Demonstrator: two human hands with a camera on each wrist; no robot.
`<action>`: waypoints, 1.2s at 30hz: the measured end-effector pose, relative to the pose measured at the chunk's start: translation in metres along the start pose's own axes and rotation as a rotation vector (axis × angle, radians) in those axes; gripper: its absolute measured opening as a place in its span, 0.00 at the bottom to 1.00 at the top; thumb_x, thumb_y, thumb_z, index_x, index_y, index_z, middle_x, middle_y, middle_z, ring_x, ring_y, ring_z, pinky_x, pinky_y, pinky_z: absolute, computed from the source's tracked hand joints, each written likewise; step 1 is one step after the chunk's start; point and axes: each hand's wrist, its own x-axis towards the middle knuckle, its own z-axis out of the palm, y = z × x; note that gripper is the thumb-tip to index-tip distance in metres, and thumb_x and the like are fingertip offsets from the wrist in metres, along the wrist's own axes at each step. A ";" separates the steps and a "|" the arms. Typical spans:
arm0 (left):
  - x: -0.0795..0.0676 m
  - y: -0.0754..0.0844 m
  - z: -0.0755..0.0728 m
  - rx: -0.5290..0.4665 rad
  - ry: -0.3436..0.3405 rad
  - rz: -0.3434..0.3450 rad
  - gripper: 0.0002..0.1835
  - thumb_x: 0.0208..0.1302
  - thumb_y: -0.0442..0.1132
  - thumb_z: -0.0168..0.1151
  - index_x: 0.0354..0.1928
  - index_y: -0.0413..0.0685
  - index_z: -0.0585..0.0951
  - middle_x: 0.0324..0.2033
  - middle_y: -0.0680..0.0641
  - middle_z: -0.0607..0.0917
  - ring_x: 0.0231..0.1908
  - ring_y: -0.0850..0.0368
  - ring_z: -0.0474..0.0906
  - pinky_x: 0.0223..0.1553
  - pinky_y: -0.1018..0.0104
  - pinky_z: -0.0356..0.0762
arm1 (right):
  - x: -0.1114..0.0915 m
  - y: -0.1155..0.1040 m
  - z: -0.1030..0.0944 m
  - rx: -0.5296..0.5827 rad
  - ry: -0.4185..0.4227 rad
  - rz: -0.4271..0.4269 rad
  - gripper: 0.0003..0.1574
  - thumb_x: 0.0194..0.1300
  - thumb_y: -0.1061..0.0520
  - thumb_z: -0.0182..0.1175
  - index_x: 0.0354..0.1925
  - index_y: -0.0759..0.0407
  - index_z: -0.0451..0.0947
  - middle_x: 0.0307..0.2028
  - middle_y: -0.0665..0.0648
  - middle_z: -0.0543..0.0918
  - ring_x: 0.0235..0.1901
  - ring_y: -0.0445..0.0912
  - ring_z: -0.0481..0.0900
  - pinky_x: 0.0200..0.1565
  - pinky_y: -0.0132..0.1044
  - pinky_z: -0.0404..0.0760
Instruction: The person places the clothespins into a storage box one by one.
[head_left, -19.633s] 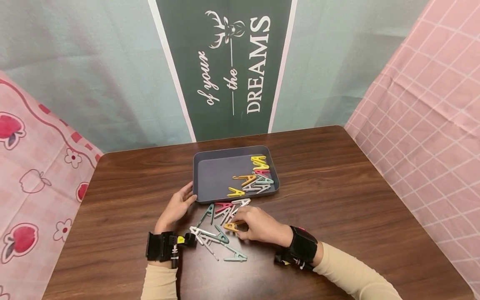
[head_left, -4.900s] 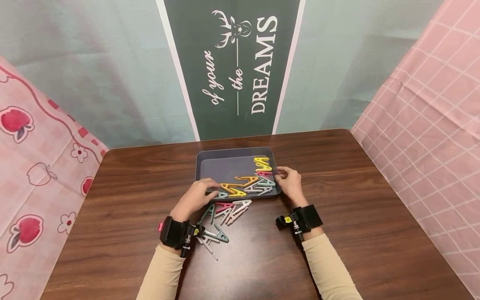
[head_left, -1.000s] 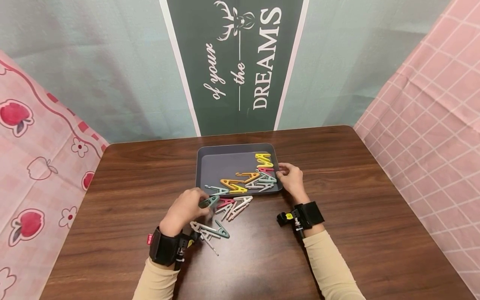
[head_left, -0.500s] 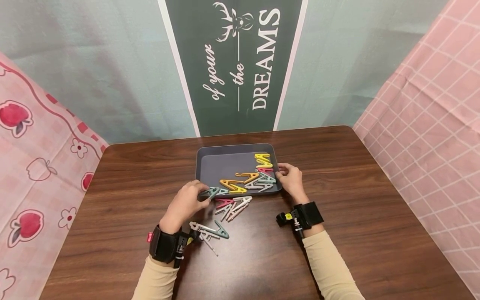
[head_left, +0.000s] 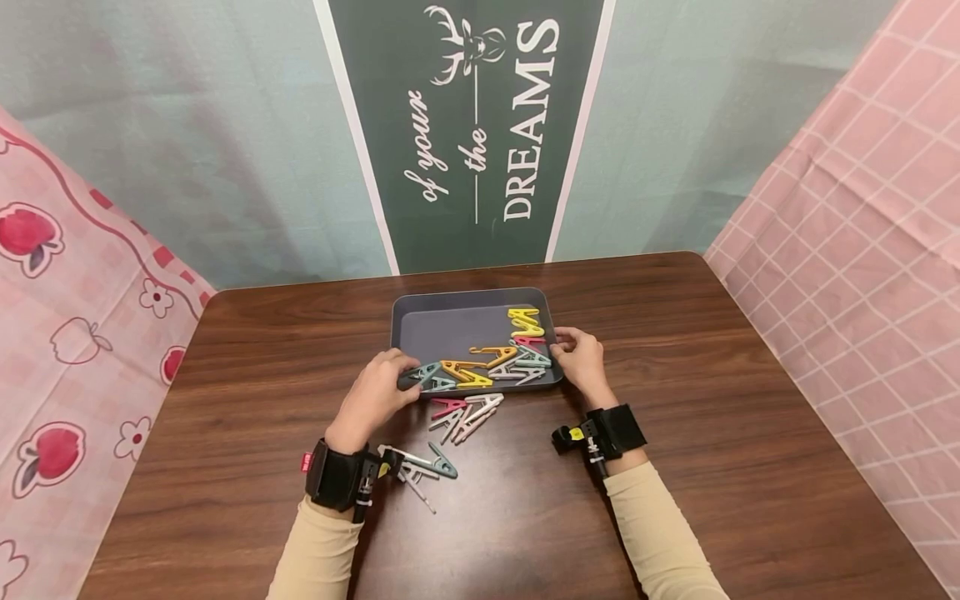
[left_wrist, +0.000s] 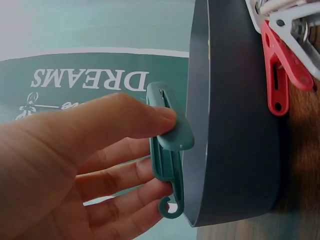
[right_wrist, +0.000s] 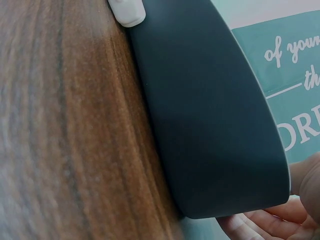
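My left hand (head_left: 377,392) is over the front left corner of a dark grey tray (head_left: 427,302). Between thumb and fingers it pinches a teal hooked clothespin (left_wrist: 170,135), just above the tray's rim in the left wrist view. Beside it, a pale aqua clothespin (head_left: 441,384) lies in the tray, along with orange clothespins (head_left: 501,357), yellow clothespins (head_left: 525,321) and a heap of grey and aqua ones at the right. My right hand (head_left: 583,363) holds the tray's right side, thumb at the rim and fingers along the outer wall.
Against the tray's front wall lie a red clothespin (head_left: 448,406) and several white and pale pink clothespins (head_left: 480,410). Closer to the front of the brown wooden table (head_left: 510,533) are another teal clothespin (head_left: 442,461) and grey-white clothespins (head_left: 417,475). Curtains hang behind the table.
My left hand has lifted the teal clothespin off the table pile and carried it up over the tray's front left corner. My right hand has stayed at the tray's right side.
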 end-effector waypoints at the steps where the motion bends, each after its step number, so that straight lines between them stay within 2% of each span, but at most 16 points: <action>1: 0.001 0.000 0.000 0.005 -0.004 0.002 0.16 0.56 0.36 0.68 0.47 0.38 0.84 0.43 0.41 0.84 0.45 0.48 0.78 0.48 0.52 0.79 | 0.000 0.000 0.000 0.001 -0.001 -0.001 0.20 0.63 0.63 0.59 0.54 0.66 0.78 0.44 0.70 0.85 0.45 0.58 0.84 0.43 0.41 0.82; 9: 0.014 -0.002 -0.002 0.046 0.005 0.016 0.16 0.58 0.38 0.67 0.47 0.39 0.84 0.43 0.42 0.83 0.45 0.48 0.78 0.45 0.53 0.80 | 0.000 0.000 0.000 0.001 0.004 0.001 0.20 0.63 0.63 0.59 0.54 0.66 0.78 0.44 0.70 0.85 0.45 0.58 0.84 0.43 0.42 0.83; 19: 0.029 -0.003 0.002 0.091 0.013 0.040 0.17 0.59 0.39 0.68 0.49 0.39 0.84 0.44 0.41 0.83 0.45 0.47 0.79 0.46 0.53 0.80 | -0.001 0.000 0.000 0.001 0.009 0.001 0.20 0.63 0.63 0.60 0.54 0.66 0.79 0.43 0.70 0.86 0.44 0.58 0.85 0.45 0.44 0.83; 31: 0.039 -0.004 0.013 0.132 -0.020 -0.027 0.19 0.60 0.40 0.67 0.51 0.39 0.82 0.48 0.40 0.82 0.48 0.46 0.79 0.47 0.53 0.81 | 0.000 -0.002 0.000 0.002 0.001 0.003 0.21 0.63 0.63 0.59 0.54 0.67 0.78 0.44 0.70 0.85 0.45 0.58 0.85 0.43 0.43 0.83; 36: 0.041 -0.004 0.014 0.155 -0.015 -0.029 0.19 0.60 0.40 0.67 0.51 0.38 0.82 0.47 0.40 0.82 0.47 0.46 0.80 0.47 0.53 0.81 | -0.001 -0.001 0.000 -0.004 0.003 0.006 0.20 0.63 0.63 0.59 0.54 0.66 0.78 0.43 0.70 0.85 0.44 0.58 0.85 0.42 0.40 0.82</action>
